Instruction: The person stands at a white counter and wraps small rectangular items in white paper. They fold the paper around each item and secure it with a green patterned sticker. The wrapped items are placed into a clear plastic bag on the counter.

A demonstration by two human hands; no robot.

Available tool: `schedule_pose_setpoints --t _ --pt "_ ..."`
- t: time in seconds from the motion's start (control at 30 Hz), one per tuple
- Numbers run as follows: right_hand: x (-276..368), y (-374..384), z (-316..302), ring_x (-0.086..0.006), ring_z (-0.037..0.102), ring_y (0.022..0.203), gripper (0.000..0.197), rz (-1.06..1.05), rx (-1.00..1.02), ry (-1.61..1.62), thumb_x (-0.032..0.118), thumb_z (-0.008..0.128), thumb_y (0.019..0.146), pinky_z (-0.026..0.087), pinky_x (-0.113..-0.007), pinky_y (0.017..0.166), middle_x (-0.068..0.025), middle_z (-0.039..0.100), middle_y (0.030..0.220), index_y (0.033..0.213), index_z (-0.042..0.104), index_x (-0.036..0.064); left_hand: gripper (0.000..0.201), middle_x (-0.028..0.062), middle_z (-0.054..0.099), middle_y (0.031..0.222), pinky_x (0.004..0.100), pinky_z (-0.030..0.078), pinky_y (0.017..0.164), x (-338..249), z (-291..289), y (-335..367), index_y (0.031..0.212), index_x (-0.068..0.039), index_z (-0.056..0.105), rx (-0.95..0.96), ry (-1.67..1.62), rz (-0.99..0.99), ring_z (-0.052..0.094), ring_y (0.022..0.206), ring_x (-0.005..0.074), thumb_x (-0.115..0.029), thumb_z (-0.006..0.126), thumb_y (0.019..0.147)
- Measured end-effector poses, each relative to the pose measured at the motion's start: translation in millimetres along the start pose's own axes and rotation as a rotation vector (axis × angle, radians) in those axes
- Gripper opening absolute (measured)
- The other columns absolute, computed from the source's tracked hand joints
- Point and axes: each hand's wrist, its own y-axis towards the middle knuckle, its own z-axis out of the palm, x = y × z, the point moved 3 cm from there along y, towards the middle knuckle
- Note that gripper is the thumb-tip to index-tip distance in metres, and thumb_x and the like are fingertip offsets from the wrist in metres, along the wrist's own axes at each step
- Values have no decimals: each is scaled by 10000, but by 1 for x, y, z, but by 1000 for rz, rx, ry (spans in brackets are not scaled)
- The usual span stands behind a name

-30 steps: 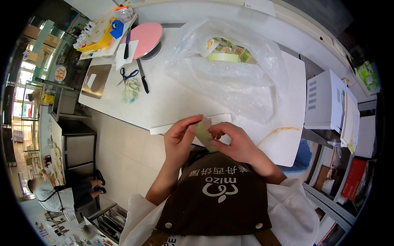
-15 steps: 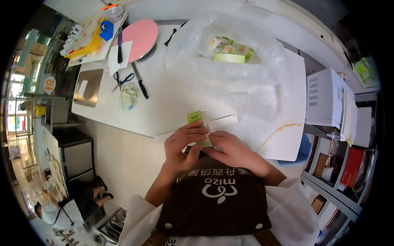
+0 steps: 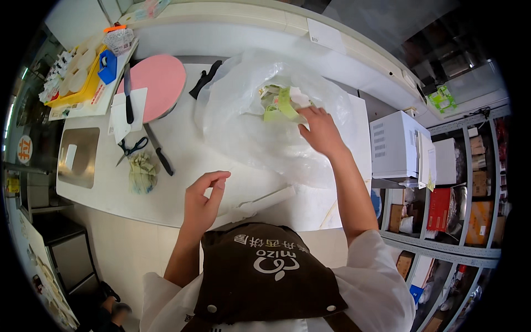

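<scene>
A right hand (image 3: 321,133) stretches across the table (image 3: 188,149) to the opening of a clear plastic bag (image 3: 238,138), its fingers loosely bent at a light-green wrapper strip (image 3: 285,105); from my remote seat I cannot tell whether they grip it or only touch. The left hand (image 3: 203,198) hangs back near the table's front edge, thumb and forefinger almost meeting, with nothing visible between them. Half a second ago I had both hands together over a green wrapper just above the apron (image 3: 271,265); now they have parted, which I take to mean the work has moved to the bag, though I cannot say if this is the same wrapper. The strip lies in the bag's opening, thin, flat and lime-coloured, bent into a curve, with a whitish scrap (image 3: 299,97) just beside it and patterned packets (image 3: 269,93) partly hidden behind. The bag itself is puffed and wrinkled, milky where its film doubles. Nearer the edge lies a long white strip (image 3: 268,200). Left of the bag I see a black-handled knife (image 3: 162,157), scissors (image 3: 128,150), a crumpled pale-green wrapper (image 3: 142,172) and a pink turntable (image 3: 160,83).
</scene>
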Motion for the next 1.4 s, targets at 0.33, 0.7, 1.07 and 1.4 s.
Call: schedule_pose_setpoints --t 0.33,0.7,1.07,1.4 --pt "32 -90 87 -366 597 1033 225 177 13 278 35 691 845 494 -467 908 -137 663 1036 1062 643 71 277 140 751 1097 379 547 823 24 -7 25 1156 -36 728 250 254 -127 706 911 284 -245 643 994" --pt "77 -232 182 -324 534 1283 594 44 225 17 140 723 812 400 -474 1116 -103 585 1346 1386 570 117 576 111 651 1243 444 526 931 165 49 -44 1270 -94 658 672 844 -86 627 1149 325 -395 807 803" --pt "46 -234 193 -291 533 1234 496 -21 314 67 193 730 845 411 -436 1067 -58 605 1254 1327 625 146 471 85 592 1077 468 517 772 197 62 -92 1118 -102 611 382 965 200 627 1001 295 -277 835 743" --pt "32 -239 177 -306 536 1243 446 -60 258 144 222 745 861 417 -447 1054 -69 620 1279 1285 639 136 533 75 611 1234 464 491 935 179 67 -104 1272 -131 611 338 925 41 614 1111 311 -200 801 779"
